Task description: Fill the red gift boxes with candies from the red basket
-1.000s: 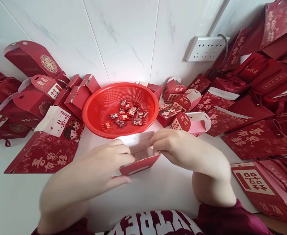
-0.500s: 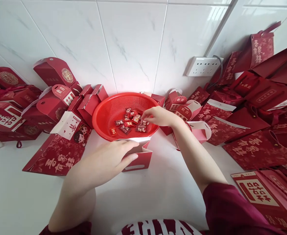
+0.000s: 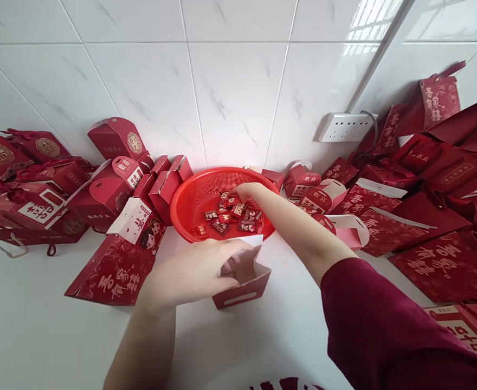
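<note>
My left hand (image 3: 200, 265) is at the left side of a small red gift box (image 3: 242, 295), its thumb and fingers around the box's upper edge. The box stands upright on the white surface with its top open and a pale flap up at the back. Behind it is a red plastic colander (image 3: 187, 187) with a pile of wrapped candies (image 3: 226, 214) at its bottom. My right hand (image 3: 249, 190) reaches into the colander at the back right of the pile. Its fingertips are at the candies, mostly hidden, so I cannot tell whether they grip one.
Red gift boxes (image 3: 104, 200) crowd the left side, with a flat-lying red box (image 3: 116, 273) nearer. More red boxes and bags (image 3: 437, 265) are stacked on the right. A white power strip (image 3: 346, 127) is against the tiled wall (image 3: 238, 81).
My right hand has moved farther back over the candy pile. My left hand has shifted its fingers at the box opening, and the box has turned slightly. The view has tilted up.
</note>
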Available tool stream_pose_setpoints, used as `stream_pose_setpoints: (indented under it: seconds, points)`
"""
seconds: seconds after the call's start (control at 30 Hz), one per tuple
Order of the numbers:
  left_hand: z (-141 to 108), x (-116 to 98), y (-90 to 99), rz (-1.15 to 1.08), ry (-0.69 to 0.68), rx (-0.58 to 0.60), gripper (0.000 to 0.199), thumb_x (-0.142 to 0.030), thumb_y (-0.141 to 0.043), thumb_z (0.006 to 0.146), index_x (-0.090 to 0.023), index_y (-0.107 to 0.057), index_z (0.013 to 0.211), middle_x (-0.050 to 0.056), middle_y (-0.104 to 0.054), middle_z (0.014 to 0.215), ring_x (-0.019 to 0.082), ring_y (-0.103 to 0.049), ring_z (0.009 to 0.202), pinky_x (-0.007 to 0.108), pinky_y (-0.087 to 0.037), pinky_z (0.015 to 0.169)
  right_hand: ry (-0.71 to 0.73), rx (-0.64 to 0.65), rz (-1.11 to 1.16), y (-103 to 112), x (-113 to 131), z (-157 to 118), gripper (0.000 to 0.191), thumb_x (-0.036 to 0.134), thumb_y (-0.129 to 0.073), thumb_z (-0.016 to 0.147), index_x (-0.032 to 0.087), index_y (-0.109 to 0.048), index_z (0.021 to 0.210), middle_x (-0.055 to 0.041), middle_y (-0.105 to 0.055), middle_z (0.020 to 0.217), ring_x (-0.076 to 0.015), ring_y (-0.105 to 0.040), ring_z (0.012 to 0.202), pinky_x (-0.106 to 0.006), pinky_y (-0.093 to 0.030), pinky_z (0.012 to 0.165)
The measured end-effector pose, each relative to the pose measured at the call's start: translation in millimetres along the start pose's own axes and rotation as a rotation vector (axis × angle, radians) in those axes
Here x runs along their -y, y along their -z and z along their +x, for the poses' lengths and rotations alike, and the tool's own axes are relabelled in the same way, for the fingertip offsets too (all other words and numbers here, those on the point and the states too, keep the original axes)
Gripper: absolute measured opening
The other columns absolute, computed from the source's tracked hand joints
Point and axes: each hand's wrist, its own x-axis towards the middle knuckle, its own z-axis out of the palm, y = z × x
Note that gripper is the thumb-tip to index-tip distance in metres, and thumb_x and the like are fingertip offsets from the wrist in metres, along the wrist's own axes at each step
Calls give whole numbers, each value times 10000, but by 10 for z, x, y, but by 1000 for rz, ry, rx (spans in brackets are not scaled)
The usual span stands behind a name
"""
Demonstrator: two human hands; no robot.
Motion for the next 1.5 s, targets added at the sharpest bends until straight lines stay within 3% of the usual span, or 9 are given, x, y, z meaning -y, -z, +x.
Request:
stream_pose_setpoints:
  seconds: [0.2, 0.3, 0.43, 0.57, 0.77, 1.07, 1.2, 1.37, 1.5]
  points:
    - [2, 6, -11, 146, 5, -58, 233, -297, -585, 782, -294, -598, 1015, -52, -678, 882, 190, -641, 779, 259, -389, 614, -17, -70, 231, -92, -142, 0, 327, 341, -608, 958, 169, -602, 1235, -96, -614, 1248, -223, -632, 1061, -429, -549, 896]
    - [39, 29, -38, 145, 0, -79, 395, -333, -616, 784, -343, -588, 1178, -41, -697, 1041, 221, -663, 889, 272, -437, 667, -6, -195, 413, -19, -158, -154, 311, 341, -623, 949, 151, -618, 1195, -92, -635, 1197, -215, -645, 1026, -419, -557, 873]
    - [135, 53, -88, 89, -19, -103, 697, -352, -657, 781, -425, -420, 1433, -28, -626, 1320, 259, -640, 1094, 306, -491, 807, 164, -417, 741, 18, -101, -575, 271, 319, -590, 954, 129, -625, 1143, -88, -709, 1073, -191, -685, 941, -352, -567, 855]
    - [199, 74, -125, 42, -46, -100, 673, -354, -645, 814, -433, -421, 1444, -23, -621, 1344, 256, -634, 1139, 322, -502, 877, 329, -630, 1012, -126, -6, -1138, 401, 426, -420, 999, 161, -509, 1286, -106, -723, 1126, -189, -698, 988, -350, -570, 884]
    - [220, 73, -119, -2, -63, -108, 659, -286, -619, 828, -403, -436, 1450, -17, -618, 1356, 234, -637, 1143, 308, -511, 899, 457, -677, 1527, -261, 118, -1812, 320, 375, -677, 811, 182, -621, 1060, -85, -755, 1014, -221, -722, 892, -369, -588, 797]
    - [263, 63, -99, 6, -44, -88, 680, -275, -619, 823, -402, -416, 1459, -27, -641, 1326, 232, -644, 1152, 289, -526, 870, 520, -998, 1154, -249, 364, -2380, 237, 321, -673, 886, 221, -597, 1087, -69, -672, 1115, -197, -665, 1039, -345, -549, 887]
    - [285, 72, -147, 64, -55, -101, 678, -268, -618, 815, -376, -420, 1455, -12, -595, 1391, 261, -614, 1201, 306, -517, 877, 654, -978, 986, -242, 366, -2600, 212, 297, -665, 904, 220, -622, 1097, -75, -699, 1103, -211, -682, 1050, -362, -561, 896]
    - [230, -32, -241, 137, -29, -164, 422, -353, -596, 877, -354, -557, 1297, -25, -656, 1276, 247, -647, 1103, 317, -506, 864, 832, -964, 709, -210, 321, -2791, 169, 282, -654, 916, 259, -706, 1075, -47, -716, 1040, -198, -679, 1003, -350, -561, 881]
    - [195, -125, -265, 119, -67, -135, 408, -373, -553, 930, -330, -532, 1335, -15, -624, 1338, 234, -617, 1158, 323, -484, 912, 911, -823, 641, -183, 344, -2816, 213, 214, -573, 956, 228, -665, 1147, -59, -718, 1056, -177, -681, 995, -326, -561, 872]
